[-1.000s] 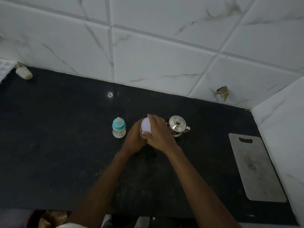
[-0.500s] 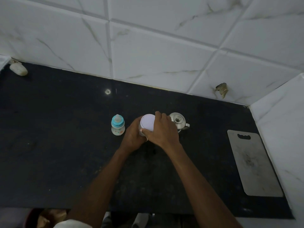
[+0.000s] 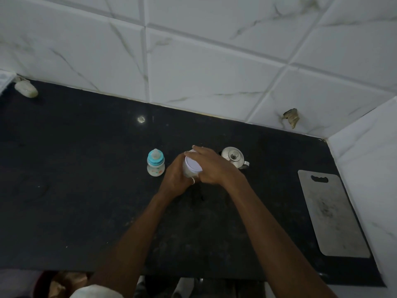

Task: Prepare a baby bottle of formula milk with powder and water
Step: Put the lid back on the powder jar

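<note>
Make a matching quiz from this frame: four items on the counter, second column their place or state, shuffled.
1 baby bottle
2 powder jar
3 steel pot
4 cutting board

a lying flat at the right end of the counter
b held by left hand, right hand over its lid
c standing left of the hands, teal cap on
d lidded, right of the jar

Pairs: 1-c, 2-b, 3-d, 4-a

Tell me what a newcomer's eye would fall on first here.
The two hands meet at the middle of the dark counter: the left hand grips a white tub, the right hand grasps its lid. A blue-capped baby bottle stands left of them, a steel pot right.
</note>
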Demonstrator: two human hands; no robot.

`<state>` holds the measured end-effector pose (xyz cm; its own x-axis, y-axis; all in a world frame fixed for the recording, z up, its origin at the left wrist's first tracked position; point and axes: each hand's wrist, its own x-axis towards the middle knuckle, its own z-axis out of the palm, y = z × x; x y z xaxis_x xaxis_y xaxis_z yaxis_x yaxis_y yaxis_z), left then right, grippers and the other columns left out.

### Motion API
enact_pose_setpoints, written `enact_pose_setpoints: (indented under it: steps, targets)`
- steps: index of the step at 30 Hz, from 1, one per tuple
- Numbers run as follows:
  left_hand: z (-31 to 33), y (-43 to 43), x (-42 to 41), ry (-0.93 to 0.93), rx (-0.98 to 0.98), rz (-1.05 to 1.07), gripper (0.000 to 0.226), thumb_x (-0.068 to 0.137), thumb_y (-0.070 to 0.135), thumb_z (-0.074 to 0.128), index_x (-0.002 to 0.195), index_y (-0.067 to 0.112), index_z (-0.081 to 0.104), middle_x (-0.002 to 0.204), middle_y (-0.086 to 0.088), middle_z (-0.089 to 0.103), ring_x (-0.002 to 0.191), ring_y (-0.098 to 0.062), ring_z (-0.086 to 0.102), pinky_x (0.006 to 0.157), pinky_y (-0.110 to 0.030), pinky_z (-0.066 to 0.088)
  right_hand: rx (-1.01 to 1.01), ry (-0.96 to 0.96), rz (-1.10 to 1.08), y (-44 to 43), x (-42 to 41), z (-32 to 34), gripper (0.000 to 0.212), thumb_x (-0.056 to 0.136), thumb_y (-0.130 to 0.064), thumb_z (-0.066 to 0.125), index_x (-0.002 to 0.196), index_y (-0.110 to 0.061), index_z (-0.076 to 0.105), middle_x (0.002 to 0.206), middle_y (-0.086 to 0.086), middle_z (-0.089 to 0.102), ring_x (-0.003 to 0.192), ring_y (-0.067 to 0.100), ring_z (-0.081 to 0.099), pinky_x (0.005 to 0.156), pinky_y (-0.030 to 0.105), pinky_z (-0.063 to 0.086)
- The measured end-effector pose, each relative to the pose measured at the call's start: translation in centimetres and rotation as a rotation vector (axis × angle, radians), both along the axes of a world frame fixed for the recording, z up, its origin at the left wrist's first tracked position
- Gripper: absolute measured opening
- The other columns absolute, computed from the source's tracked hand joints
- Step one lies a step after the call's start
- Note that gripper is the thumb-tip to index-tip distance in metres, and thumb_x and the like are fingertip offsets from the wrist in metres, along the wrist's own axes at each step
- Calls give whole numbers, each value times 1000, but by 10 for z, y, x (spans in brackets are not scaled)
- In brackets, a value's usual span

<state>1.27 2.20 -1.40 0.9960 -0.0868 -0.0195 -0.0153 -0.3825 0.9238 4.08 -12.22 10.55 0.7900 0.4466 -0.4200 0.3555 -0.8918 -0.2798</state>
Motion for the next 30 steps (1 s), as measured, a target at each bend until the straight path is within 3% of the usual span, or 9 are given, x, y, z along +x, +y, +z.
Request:
enact_pose_setpoints:
  steps: [3, 8, 11, 14, 17, 19, 23, 26, 30]
  targets:
    - [2, -1, 0, 19, -11, 2, 88, 72, 11, 89, 147, 19, 43, 144, 5, 54, 132, -9, 51, 109, -28, 43, -70, -110, -37, 6, 0, 2, 76, 91, -28, 71, 156, -24, 32, 156, 9, 35, 138, 33, 38, 105, 44, 45]
    - [4, 0, -1, 3, -20, 4, 88, 72, 12, 89, 145, 26, 43, 136, 15, 54, 126, -2, 53, 100, -13, 41, -222, -365, -230, 24, -8, -7, 72, 91, -67, 54, 137, -12, 48, 127, 14, 56, 109, 28, 62, 76, 33, 41]
    - [4, 1, -1, 21, -19, 7, 87, 71, 14, 90, 143, 28, 44, 137, 14, 56, 124, 0, 54, 98, -7, 41, -177, -349, -214, 19, -5, -4, 77, 89, -70, 55, 139, -11, 47, 130, 14, 56, 113, 30, 61, 80, 35, 45]
    - [4, -1, 1, 80, 13, 1, 87, 76, 15, 88, 149, 20, 41, 147, 0, 53, 134, -12, 52, 111, -30, 44, -148, -98, -13, 9, 7, 10, 87, 87, -47, 72, 157, -24, 27, 159, 12, 31, 140, 35, 40, 103, 46, 46]
    - [10, -1, 1, 107, 36, 20, 72, 76, 12, 85, 139, 14, 49, 123, 0, 62, 121, -24, 60, 102, -35, 50, -202, 29, 140, 8, 19, 15, 94, 85, -25, 80, 160, -31, 24, 168, 10, 17, 150, 35, 26, 114, 50, 39]
    - [14, -2, 1, 101, 9, 16, 66, 76, 15, 86, 133, 16, 52, 112, 3, 61, 113, -23, 63, 96, -31, 51, -187, 32, 150, 9, 21, 13, 88, 85, -23, 79, 158, -29, 30, 161, 11, 31, 142, 34, 40, 111, 46, 42]
    - [22, -4, 0, 161, 32, -45, 79, 81, 11, 83, 148, 15, 43, 145, -2, 53, 134, -17, 51, 112, -32, 42, -205, -137, 23, 14, 13, 11, 66, 89, -44, 69, 146, -19, 46, 134, 13, 55, 117, 32, 60, 89, 39, 48]
    - [19, -2, -3, 137, -24, 33, 89, 73, 17, 89, 148, 27, 41, 137, 13, 55, 126, -5, 53, 103, -22, 42, -241, -307, -118, 24, 5, 2, 61, 94, -61, 56, 127, -10, 58, 120, 11, 67, 106, 28, 66, 76, 32, 40]
    - [22, -2, -3, 146, -2, 27, 88, 74, 16, 88, 148, 27, 42, 141, 6, 57, 128, -10, 54, 108, -30, 45, -213, -302, -141, 21, 4, 3, 71, 91, -68, 56, 132, -10, 54, 124, 12, 65, 109, 29, 65, 81, 34, 44]
